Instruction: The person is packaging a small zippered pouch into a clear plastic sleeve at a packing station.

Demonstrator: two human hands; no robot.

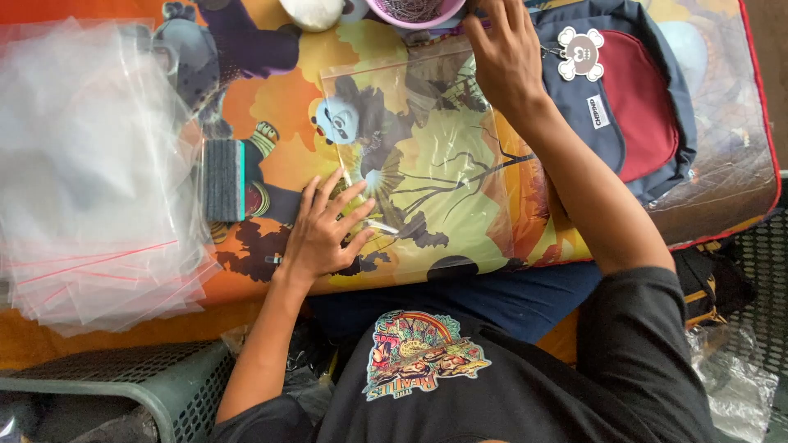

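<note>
So the person has a clear plastic zip bag with a red seal line (427,156) lying flat on the bench (279,107), which is covered with a bright orange cartoon-print sheet. The left hand (324,234) is spread out, fingers fanned and pressed flat on the near-left corner of that bag. The right hand (502,51) is up at the bag's far edge, fingers curled together over the top corner, but the fingertips run off the top of the frame, so it's hard to say whether they pinch the bag or something else up there. Can't tell.

Just right of the bag sits a small blue-grey backpack with a dark red front pocket (628,98), and a white skull-shaped tag (579,53) hangs on it. The right forearm crosses over the backpack's left side, and the backpack seems to be under a clear film.

Well to the left of the bag there's a messy stack of clear zip bags (90,180), too see-through to count. Beyond the bag's far edge a pink round bowl (406,11) and a white rounded thing (312,12) are cut off by the frame. A dark grey felt-like strip (223,180) lies just left of the bag.
</note>
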